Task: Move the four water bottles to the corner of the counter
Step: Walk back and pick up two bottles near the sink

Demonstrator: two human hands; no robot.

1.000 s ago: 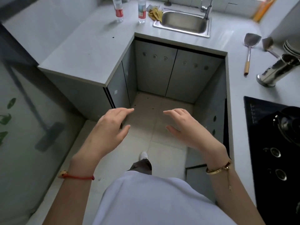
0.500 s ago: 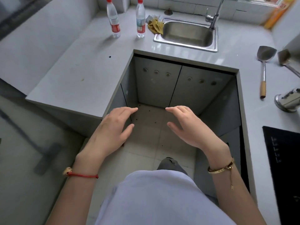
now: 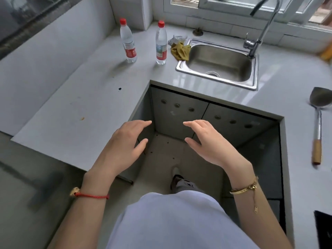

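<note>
A person in a pale top stands in the well of an L-shaped kitchen counter (image 3: 86,112), both arms raised at waist height over the tiled floor. The left hand (image 3: 124,146), a red cord at its wrist, and the right hand (image 3: 212,142), a gold bangle at its wrist, hang apart, palms turned toward each other, fingers loosely spread and curved; neither holds anything.

Compared with 1 second ago, the view has lifted and closed in: the sink, tap and window sill now fill the top of the picture, while the stove at the right has slipped almost out of view. The hands keep the same empty, ready pose. That suggests the person is walking toward the bottles, with the reach not yet begun.

Beyond the hands, across the bare grey worktop, only 2 of the 4 water bottles can be seen. The left bottle (image 3: 128,42) and the right bottle (image 3: 161,43), each red-capped and upright, stand near one another but clearly separate, well apart from both hands. They sit just short of the tiled pillar where the 2 counter runs meet, which reads as the corner the task names, so these 2 may already be placed; the other 2 are out of view.

Just right of the right bottle lies a crumpled yellow cloth (image 3: 180,51) against the steel sink (image 3: 215,83). A spatula (image 3: 318,121) rests at the far right.
</note>
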